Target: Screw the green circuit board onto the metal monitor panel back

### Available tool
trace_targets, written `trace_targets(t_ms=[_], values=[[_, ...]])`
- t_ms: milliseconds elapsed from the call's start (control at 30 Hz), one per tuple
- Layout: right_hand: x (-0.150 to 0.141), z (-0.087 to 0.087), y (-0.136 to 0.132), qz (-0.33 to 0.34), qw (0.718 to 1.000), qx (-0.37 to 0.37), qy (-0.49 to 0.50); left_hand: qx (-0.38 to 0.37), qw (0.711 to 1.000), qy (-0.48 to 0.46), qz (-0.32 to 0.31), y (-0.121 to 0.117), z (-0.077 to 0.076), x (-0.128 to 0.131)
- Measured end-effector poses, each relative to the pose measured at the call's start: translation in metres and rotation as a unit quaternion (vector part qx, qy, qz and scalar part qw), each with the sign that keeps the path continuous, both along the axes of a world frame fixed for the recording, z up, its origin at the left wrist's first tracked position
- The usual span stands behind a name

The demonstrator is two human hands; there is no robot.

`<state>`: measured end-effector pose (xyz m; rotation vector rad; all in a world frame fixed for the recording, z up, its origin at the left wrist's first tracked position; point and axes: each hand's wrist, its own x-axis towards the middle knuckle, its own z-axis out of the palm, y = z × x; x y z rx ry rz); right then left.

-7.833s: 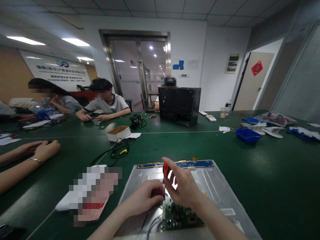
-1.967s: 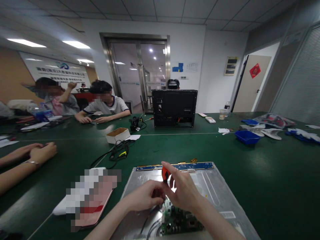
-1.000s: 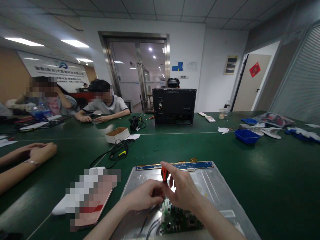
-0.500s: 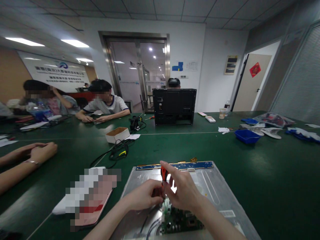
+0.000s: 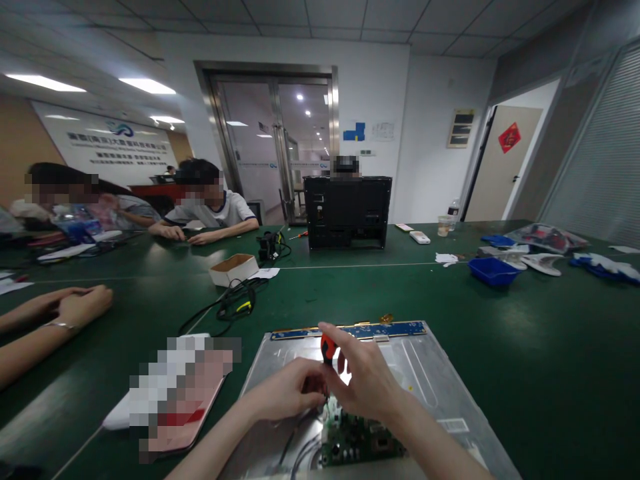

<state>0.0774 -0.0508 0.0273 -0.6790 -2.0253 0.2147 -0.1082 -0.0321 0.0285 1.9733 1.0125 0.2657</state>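
My right hand (image 5: 367, 373) is closed around a screwdriver (image 5: 328, 348) with a red and black handle, held upright, the index finger reaching over its top. Beside its lower end, my left hand (image 5: 290, 390) has its fingers pinched together; what they grip is hidden. Under both hands lies a flat metal display panel (image 5: 425, 380). A green circuit board (image 5: 360, 437) sits on the panel's near part, partly covered by my right hand and forearm. Dark wires run left of the board. Along the panel's far edge runs a narrow blue circuit strip (image 5: 405, 329).
Left of the panel lie a pink phone (image 5: 193, 427) and a blurred white object. Beyond are black cables (image 5: 235, 303), an open box (image 5: 234, 269) and a black monitor housing (image 5: 347, 213). A blue tray (image 5: 494, 272) stands right. Another person's hands (image 5: 87, 307) rest at left; others sit across the table.
My hands stay at the same spot on the board, with the screwdriver handle turned slightly. The person at far left has lowered an arm from the head and leaned forward.
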Motion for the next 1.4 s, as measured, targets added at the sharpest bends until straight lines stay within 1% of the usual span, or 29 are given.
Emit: trace_targets(t_ms=[200, 367, 567, 700, 800, 1067, 1233, 1333, 1400], values=[[0.001, 0.002, -0.002, 0.011, 1.000, -0.007, -0.004, -0.013, 1.000, -0.020, -0.003, 0.001, -0.003, 0.000], [0.000, 0.000, -0.001, 0.004, 1.000, -0.018, -0.006, -0.026, 0.999, -0.029, 0.002, 0.000, -0.006, -0.001], [0.000, -0.002, -0.001, 0.006, 1.000, -0.009, -0.008, -0.013, 1.000, -0.022, 0.009, 0.001, -0.010, -0.003], [-0.001, 0.001, -0.002, 0.009, 1.000, -0.003, 0.002, -0.010, 1.000, -0.011, 0.002, 0.001, -0.009, -0.003], [-0.001, 0.003, -0.002, 0.005, 1.000, 0.002, 0.005, -0.006, 1.000, -0.014, 0.008, 0.001, -0.007, -0.002], [-0.003, -0.002, 0.000, -0.017, 1.000, -0.005, -0.002, -0.007, 1.000, -0.008, 0.002, 0.000, -0.008, -0.004], [-0.004, -0.002, 0.002, -0.007, 1.000, 0.012, 0.010, 0.017, 0.999, 0.023, 0.030, -0.003, -0.007, -0.004], [-0.004, 0.001, 0.002, 0.003, 1.000, 0.000, 0.003, 0.022, 0.999, 0.035, 0.027, -0.003, -0.006, -0.004], [-0.003, 0.003, 0.001, 0.003, 1.000, -0.017, -0.008, 0.016, 0.999, 0.025, 0.024, -0.002, -0.007, -0.004]])
